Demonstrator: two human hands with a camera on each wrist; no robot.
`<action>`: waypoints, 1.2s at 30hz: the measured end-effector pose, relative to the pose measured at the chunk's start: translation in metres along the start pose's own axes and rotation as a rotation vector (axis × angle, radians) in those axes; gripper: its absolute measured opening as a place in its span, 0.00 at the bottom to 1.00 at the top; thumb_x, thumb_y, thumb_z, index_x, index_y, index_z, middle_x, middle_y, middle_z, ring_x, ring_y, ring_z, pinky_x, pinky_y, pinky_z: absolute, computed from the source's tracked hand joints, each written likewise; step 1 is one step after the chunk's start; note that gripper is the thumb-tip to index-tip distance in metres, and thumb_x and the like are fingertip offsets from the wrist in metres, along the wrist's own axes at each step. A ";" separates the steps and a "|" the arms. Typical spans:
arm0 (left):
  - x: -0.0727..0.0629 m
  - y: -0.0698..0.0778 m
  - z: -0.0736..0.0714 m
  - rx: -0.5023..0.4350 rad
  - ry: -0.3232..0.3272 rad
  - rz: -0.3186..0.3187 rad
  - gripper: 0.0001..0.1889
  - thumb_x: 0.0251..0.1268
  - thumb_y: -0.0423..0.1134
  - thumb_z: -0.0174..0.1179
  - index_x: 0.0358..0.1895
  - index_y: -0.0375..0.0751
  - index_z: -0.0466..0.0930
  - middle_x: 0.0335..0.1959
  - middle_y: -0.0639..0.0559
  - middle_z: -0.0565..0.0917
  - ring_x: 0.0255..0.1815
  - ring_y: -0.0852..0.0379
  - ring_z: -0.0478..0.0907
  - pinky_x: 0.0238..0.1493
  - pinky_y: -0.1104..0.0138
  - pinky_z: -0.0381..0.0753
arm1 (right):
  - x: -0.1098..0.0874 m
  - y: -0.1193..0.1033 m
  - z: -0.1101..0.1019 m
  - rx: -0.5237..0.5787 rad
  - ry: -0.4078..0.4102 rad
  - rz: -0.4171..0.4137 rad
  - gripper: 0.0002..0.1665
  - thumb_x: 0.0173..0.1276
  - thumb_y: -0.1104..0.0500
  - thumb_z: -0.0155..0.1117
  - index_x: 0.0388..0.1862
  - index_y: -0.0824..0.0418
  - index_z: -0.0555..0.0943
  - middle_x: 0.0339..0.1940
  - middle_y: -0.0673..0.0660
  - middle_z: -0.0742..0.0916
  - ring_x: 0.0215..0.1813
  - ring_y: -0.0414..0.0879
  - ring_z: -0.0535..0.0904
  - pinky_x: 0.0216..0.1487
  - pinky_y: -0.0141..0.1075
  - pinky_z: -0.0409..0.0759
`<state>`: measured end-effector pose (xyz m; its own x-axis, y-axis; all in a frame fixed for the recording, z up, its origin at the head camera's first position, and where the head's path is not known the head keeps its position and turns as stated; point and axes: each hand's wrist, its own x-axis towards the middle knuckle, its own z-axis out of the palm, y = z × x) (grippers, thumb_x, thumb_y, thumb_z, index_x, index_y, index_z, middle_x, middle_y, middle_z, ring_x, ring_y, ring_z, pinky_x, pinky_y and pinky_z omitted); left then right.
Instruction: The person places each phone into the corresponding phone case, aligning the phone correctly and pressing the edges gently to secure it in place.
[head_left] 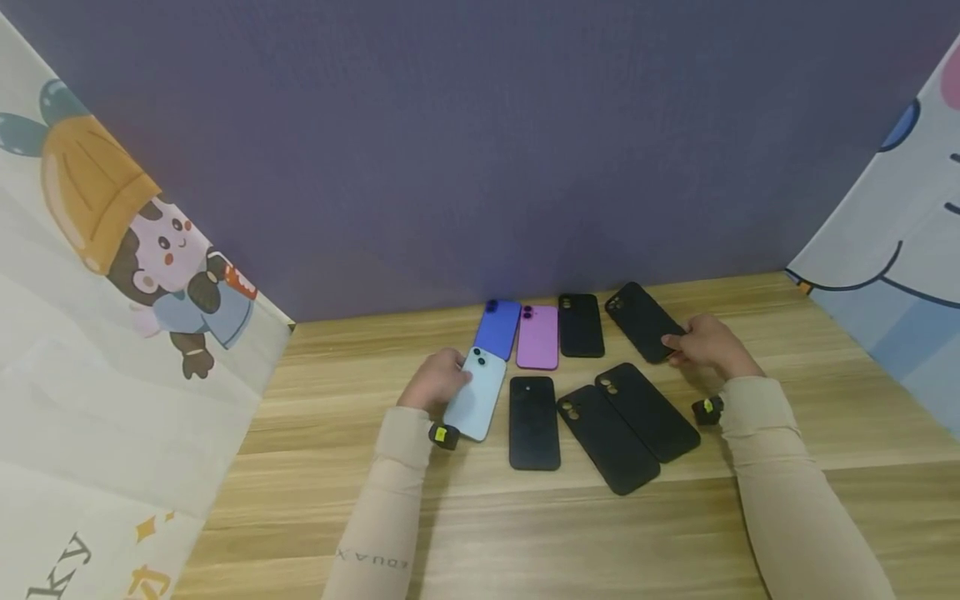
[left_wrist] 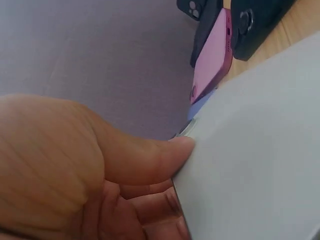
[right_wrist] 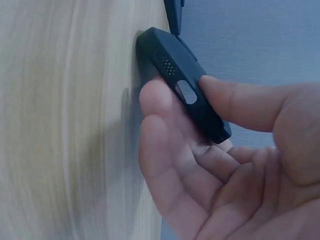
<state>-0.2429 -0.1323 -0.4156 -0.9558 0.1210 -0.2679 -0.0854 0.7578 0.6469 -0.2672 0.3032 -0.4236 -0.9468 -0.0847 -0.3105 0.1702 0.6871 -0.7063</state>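
Note:
My left hand (head_left: 437, 381) pinches the left edge of a pale blue phone (head_left: 480, 398), its thumb on the back and fingers underneath, as the left wrist view shows. The phone's two lenses are at the far end. On the right, my right hand (head_left: 711, 346) holds the near end of a black phone case (head_left: 643, 321) between thumb and fingers. The right wrist view shows that case's (right_wrist: 175, 80) bottom edge, with a port cutout and small speaker holes. A blue phone (head_left: 497, 328) and a pink phone (head_left: 537, 337) lie just beyond the pale one.
Between the hands lie a black phone (head_left: 534, 423) and two black cases, one (head_left: 609, 439) beside the other (head_left: 648, 412). Another black case or phone (head_left: 581, 325) lies right of the pink phone. A dark panel (head_left: 487, 150) rises behind the wooden table (head_left: 300, 467); printed sheets flank it.

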 end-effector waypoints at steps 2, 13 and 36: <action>0.001 -0.001 0.000 -0.041 -0.009 -0.007 0.17 0.75 0.36 0.56 0.60 0.27 0.76 0.51 0.34 0.84 0.46 0.43 0.84 0.47 0.54 0.87 | 0.001 0.000 0.000 0.043 -0.010 0.016 0.16 0.80 0.56 0.56 0.38 0.64 0.63 0.26 0.52 0.88 0.30 0.42 0.88 0.39 0.35 0.85; 0.002 -0.001 -0.001 -0.155 -0.025 0.006 0.18 0.74 0.38 0.58 0.60 0.30 0.76 0.54 0.35 0.83 0.52 0.42 0.83 0.55 0.52 0.85 | 0.001 0.000 0.001 0.134 -0.013 0.007 0.45 0.79 0.60 0.56 0.78 0.81 0.43 0.32 0.55 0.89 0.28 0.40 0.87 0.36 0.34 0.88; 0.008 0.008 0.008 -0.514 -0.079 0.022 0.14 0.75 0.36 0.56 0.58 0.35 0.73 0.47 0.40 0.84 0.43 0.47 0.81 0.65 0.48 0.71 | -0.003 0.000 0.000 0.009 0.057 -0.001 0.29 0.83 0.54 0.51 0.68 0.77 0.69 0.48 0.71 0.85 0.30 0.41 0.85 0.39 0.37 0.85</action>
<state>-0.2489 -0.1204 -0.4183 -0.9365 0.1964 -0.2905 -0.2116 0.3441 0.9148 -0.2648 0.3037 -0.4225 -0.9609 -0.0439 -0.2735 0.1717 0.6804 -0.7124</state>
